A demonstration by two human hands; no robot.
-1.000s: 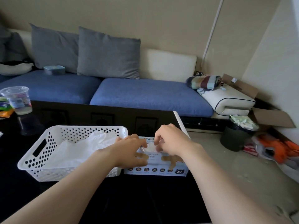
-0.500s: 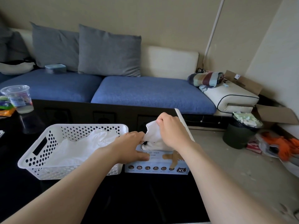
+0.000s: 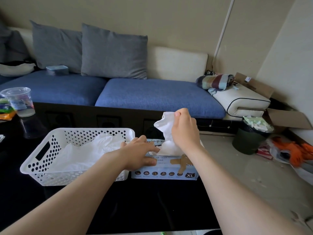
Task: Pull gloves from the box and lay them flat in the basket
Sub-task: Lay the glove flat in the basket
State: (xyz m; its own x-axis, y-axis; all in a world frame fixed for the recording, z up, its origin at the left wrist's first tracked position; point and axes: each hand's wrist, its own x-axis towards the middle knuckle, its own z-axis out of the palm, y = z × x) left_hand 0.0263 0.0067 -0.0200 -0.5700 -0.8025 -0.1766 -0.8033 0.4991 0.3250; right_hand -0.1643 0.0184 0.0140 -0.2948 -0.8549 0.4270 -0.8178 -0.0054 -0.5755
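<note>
On the glossy black tabletop (image 3: 152, 200), near its far right edge, a white perforated plastic basket (image 3: 50, 150) (gloves already inside) sits just beside a pale blue cardboard glove box (image 3: 169, 172). The left hand (image 3: 140, 155) presses flat on the box while the right hand (image 3: 184, 129) pinches a thin white disposable glove (image 3: 165, 126), half drawn from the slot. Light and limp, it will likely crumple, so gripping near the cuff seems best.

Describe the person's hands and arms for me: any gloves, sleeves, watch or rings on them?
Both the left hand and the right hand are bare, with no gloves on. The forearms are uncovered as far as the bottom edge of the picture, so no sleeve shows. No watch, bracelet or ring is visible on either wrist or on the fingers that show.
</note>
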